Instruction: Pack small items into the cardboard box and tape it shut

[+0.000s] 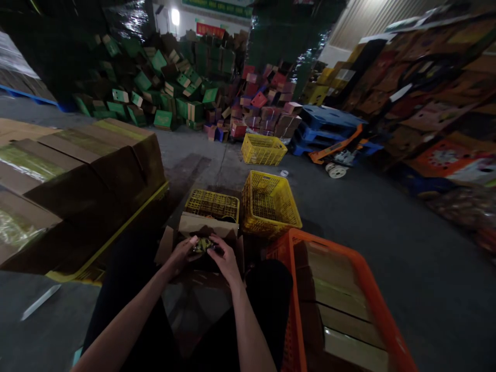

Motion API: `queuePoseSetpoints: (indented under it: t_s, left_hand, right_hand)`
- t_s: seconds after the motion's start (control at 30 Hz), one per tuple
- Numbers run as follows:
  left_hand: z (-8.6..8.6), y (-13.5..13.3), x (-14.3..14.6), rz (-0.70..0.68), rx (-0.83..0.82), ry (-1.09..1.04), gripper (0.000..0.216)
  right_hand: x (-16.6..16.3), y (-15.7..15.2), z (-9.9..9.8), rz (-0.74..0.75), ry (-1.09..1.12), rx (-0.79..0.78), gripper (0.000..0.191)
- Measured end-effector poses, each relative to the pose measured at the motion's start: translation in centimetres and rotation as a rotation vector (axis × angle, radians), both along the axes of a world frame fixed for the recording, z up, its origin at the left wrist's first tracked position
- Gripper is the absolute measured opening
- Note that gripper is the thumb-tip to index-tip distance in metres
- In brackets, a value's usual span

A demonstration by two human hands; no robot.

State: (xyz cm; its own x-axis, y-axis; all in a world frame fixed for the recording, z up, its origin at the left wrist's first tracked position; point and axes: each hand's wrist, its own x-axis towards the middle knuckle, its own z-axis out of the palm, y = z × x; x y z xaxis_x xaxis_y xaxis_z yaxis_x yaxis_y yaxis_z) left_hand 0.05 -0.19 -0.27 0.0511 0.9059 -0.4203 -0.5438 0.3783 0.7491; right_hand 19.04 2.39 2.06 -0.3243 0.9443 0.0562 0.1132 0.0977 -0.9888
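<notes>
My left fingers [191, 241] are curled in narrow on a small dark object [203, 245] with a greenish-yellow glint, thumb tip lifted pale at its near edge, and my right fingers [215, 247] close on the same object from the other side, so it sits pinched between both sets of fingertips; it is too dim and small for me to tell what it is. My left hand [181, 256] is turned palm inward, wrist bent slightly up, and my right hand [223, 260] shows its back, knuckles arched over the object. Both bare forearms run up from the bottom of the view and meet in a narrow wedge above my dark-clothed lap. The object is held just over an open cardboard box [207, 225], whose flaps stand spread in front of my knees. Just beyond the box is a yellow crate [212, 205], and beside it a taller yellow crate [271, 204]. At my right knee an orange crate [362, 281] holds flat cardboard sheets. On my left lies a big stack of flattened cartons [77, 170]. Farther off, across the grey floor, are a heap of green boxes [155, 88] and blue pallets [329, 121].
</notes>
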Motion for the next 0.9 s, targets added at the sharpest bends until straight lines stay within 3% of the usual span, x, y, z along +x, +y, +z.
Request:
queuePoseSetpoints:
  t_s: [0.13, 0.27, 0.43, 0.67, 0.9]
  left_hand:
    - [0.5, -0.3, 0.0, -0.102, -0.008, -0.073, 0.07]
    - [1.3, -0.7, 0.4, -0.135, 0.113, 0.048, 0.078]
    - [2.0, -0.9, 0.8, -0.167, 0.212, 0.107, 0.072]
    - [0.9, -0.6, 0.6, -0.137, 0.184, 0.185, 0.058]
    - [-0.4, -0.3, 0.3, -0.067, 0.135, 0.218, 0.059]
  right_hand:
    - [0.1, 0.3, -0.2, -0.097, -0.007, -0.092, 0.034]
    - [0.3, 0.4, -0.3, -0.183, 0.028, -0.135, 0.032]
    - [0.5, 0.4, -0.3, -0.262, -0.005, -0.123, 0.035]
    - [0.5, 0.3, 0.0, -0.246, 0.0, -0.132, 0.037]
    - [-0.2, -0.2, 0.6, -0.12, 0.203, -0.278, 0.04]
